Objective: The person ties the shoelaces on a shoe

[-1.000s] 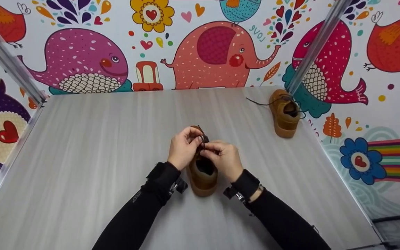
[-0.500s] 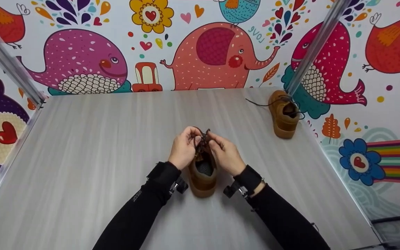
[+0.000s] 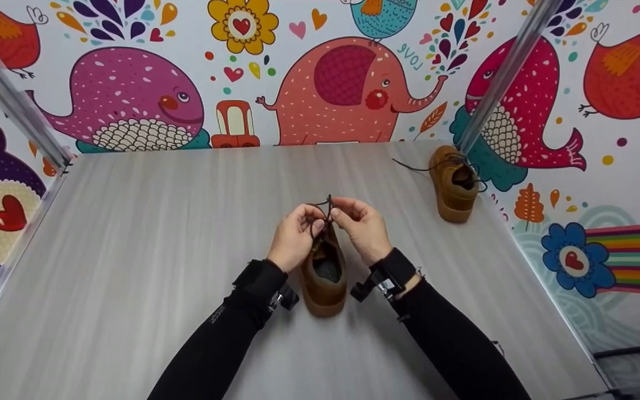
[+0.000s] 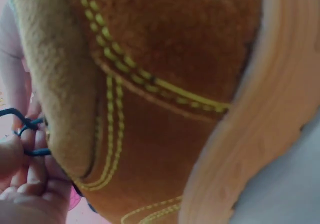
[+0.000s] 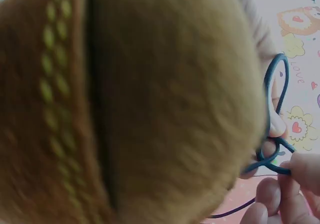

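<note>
A brown suede lace-up shoe [image 3: 324, 294] stands on the floor in front of me, toe pointing away. Over its tongue, my left hand [image 3: 293, 238] pinches a dark shoelace [image 3: 329, 201] between thumb and fingers. From the other side, my right hand [image 3: 365, 229] pinches the lace too, its fingertips close to the left ones. In the right wrist view a standing lace loop [image 5: 283, 59] rises by the left hand, with crossed lace below it. Yellow stitching on the shoe's side [image 4: 150, 149] fills most of the left wrist view and partly hides both hands.
A matching brown shoe [image 3: 456, 208] stands at the back right against the wall, its laces loose and one end trailing left. Pale wood-look flooring [image 3: 148, 233] surrounds the shoe, bounded by walls printed with cartoon animals [image 3: 336, 94].
My right hand has shifted from over the shoe opening, first to the right, then up toward the toe, drawing lace along. The left hand stays nearly in place, holding the lace.
</note>
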`<action>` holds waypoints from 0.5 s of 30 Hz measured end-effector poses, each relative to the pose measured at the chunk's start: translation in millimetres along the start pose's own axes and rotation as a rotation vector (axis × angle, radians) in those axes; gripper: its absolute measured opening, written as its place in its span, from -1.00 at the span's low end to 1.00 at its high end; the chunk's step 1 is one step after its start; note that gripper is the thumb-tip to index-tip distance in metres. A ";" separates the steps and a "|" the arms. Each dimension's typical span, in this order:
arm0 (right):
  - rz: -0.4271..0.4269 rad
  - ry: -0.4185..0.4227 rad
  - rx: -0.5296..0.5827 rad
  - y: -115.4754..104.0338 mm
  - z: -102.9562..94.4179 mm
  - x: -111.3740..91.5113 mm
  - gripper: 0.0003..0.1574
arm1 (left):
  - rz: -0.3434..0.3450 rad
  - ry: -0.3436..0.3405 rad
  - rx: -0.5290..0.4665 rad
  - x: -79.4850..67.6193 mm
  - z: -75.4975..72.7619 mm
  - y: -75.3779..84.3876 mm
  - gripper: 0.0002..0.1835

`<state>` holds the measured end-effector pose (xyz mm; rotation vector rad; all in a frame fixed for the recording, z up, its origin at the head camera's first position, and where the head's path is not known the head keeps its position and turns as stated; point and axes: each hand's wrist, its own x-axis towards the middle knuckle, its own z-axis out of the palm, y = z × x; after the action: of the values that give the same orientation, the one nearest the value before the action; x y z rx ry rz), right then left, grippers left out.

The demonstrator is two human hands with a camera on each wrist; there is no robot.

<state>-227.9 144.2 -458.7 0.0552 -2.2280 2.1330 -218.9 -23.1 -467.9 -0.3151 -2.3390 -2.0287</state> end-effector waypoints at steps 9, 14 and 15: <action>-0.092 -0.041 -0.017 -7.7 -7.4 7.9 -0.68 | -0.080 -0.043 -0.180 2.6 -4.1 3.1 -0.65; -0.102 -0.077 -0.036 -10.0 -8.9 8.2 -0.67 | -0.162 -0.013 -0.397 3.0 -4.5 5.9 -0.80; -0.100 -0.088 -0.031 -10.0 -9.3 8.2 -0.66 | -0.172 -0.011 -0.431 3.2 -4.1 6.3 -0.82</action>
<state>-235.2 153.1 -447.8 0.2581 -2.2530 2.0829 -221.5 -25.9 -460.7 -0.1359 -1.9725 -2.6116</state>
